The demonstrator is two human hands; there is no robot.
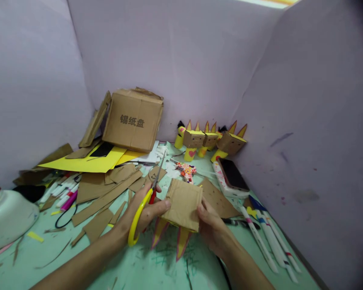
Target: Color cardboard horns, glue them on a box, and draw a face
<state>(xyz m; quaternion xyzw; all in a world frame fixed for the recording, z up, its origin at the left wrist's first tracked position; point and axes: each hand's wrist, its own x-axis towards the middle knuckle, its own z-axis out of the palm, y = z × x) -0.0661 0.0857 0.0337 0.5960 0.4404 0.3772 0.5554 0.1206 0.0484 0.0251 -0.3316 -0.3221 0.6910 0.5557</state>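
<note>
Between my two hands is a small cardboard box, tilted, with yellow pink-edged spikes pointing down toward me from its near edge. My left hand is closed, its thumb on the box's left side. Hooked in the same hand are scissors with a yellow and red handle, blades pointing up and away. My right hand grips the box's right edge with its fingers. Just beyond the box lies a flower-patterned tool, and a flat cardboard piece is to its right.
Several similar box-headed figures stand at the back. Cardboard scraps, markers and a white bowl occupy the left, before a large carton and yellow paper. A phone and white pens lie right.
</note>
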